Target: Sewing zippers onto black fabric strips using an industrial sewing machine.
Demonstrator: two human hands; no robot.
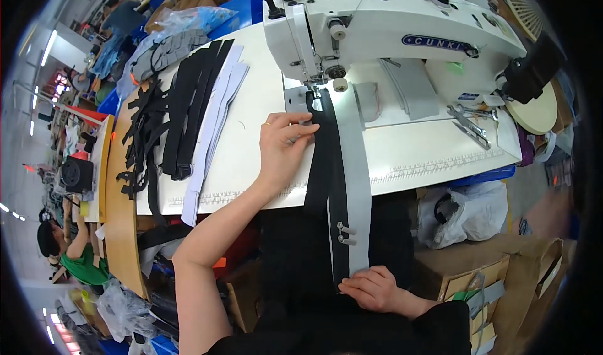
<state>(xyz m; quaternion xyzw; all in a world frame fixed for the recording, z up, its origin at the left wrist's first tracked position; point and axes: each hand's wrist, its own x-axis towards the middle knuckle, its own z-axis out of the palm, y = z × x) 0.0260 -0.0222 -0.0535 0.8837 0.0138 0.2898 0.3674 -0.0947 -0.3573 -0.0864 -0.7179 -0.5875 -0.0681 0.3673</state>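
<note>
A long black zipper tape (336, 185) with two silver sliders (345, 236) lies along a grey fabric strip (355, 166), running from under the sewing machine's presser foot (317, 92) down past the table's front edge. A second black strip (317, 176) lies on its left. My left hand (286, 148) is beside the foot, fingers bent and closed on the black strip's left edge. Below the table edge, my right hand (370, 289) has its fingers closed on the lower end of the zipper tape and grey strip.
Stacked black strips (193, 104), white strips (213, 129) and tangled black pieces (141, 135) lie left on the white table (251, 79). Wrenches and scissors (471, 129) sit right of grey pieces (408, 91). A plastic bag (465, 210) and cardboard boxes (458, 261) stand below. A co-worker (81, 261) works far left.
</note>
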